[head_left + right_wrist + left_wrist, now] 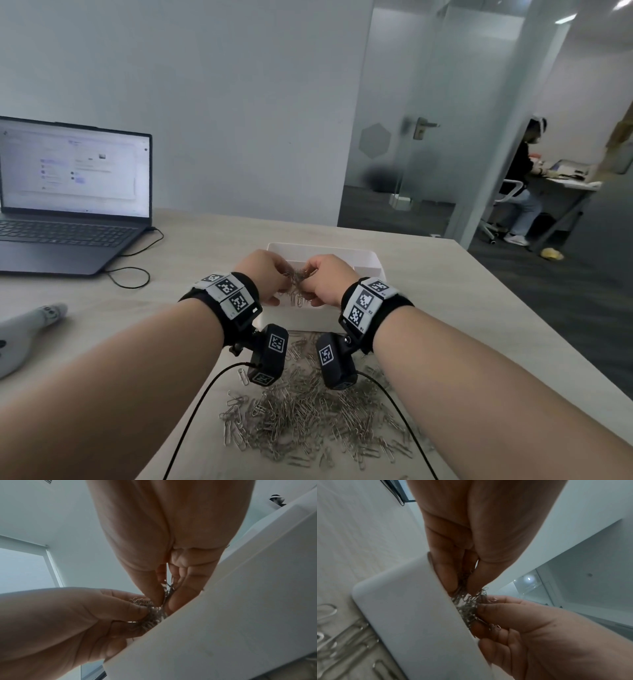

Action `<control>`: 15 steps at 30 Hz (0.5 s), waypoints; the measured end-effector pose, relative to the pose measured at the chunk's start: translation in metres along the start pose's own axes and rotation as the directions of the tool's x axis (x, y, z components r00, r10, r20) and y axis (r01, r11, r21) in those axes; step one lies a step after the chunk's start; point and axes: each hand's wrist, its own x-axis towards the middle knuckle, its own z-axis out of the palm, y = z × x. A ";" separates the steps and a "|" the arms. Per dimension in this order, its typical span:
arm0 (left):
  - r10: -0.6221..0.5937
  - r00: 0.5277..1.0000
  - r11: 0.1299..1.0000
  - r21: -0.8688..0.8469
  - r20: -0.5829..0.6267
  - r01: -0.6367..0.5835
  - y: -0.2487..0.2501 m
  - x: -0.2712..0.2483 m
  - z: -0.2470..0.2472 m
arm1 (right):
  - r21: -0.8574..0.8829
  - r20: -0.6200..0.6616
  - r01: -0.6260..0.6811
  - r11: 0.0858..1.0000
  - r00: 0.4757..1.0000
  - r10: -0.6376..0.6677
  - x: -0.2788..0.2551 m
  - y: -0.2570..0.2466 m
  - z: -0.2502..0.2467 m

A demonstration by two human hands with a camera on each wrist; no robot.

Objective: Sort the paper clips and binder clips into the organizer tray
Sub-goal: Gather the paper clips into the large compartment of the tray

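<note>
A tangled clump of paper clips (297, 278) hangs between my two hands, just above the near part of the white tray (371, 264). My left hand (265, 274) pinches one side of the clump with thumb and curled fingertips (444, 574); my right hand (325, 279) pinches the other side the same way, its fingers (181, 595) closed tight on the wire. The two hands sit knuckle to knuckle, almost touching, with the clump bridging them. A few clips dangle below, down toward the tray's near wall, and the left wrist view shows the clump right against that wall's top edge.

The tray stands on the desk (445, 308) straight ahead of me. Nearer to me than the tray, under my wrists, a broad loose pile of clips (308, 421) is spread over the desk, with some strays at its left edge.

Far left on the desk an open laptop (68, 198) has its screen lit, and a cable (137, 270) loops beside it. A grey soft toy (27, 332) lies at the left edge. Beyond a glass door, a person (524, 181) sits at another desk.
</note>
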 end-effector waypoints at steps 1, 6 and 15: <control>0.005 1.000 1.000 0.023 -0.001 -0.005 0.001 -0.001 0.001 | -0.002 -0.004 0.000 1.000 1.000 0.000 0.000 0.000 0.001; 0.055 0.998 0.996 0.076 0.002 -0.055 0.001 -0.007 0.001 | -0.018 0.019 0.018 1.000 1.000 -0.018 -0.007 -0.002 -0.002; 0.181 0.983 0.960 0.209 0.039 -0.185 0.001 -0.048 -0.014 | -0.190 0.050 0.206 0.960 0.978 -0.200 -0.055 0.006 -0.026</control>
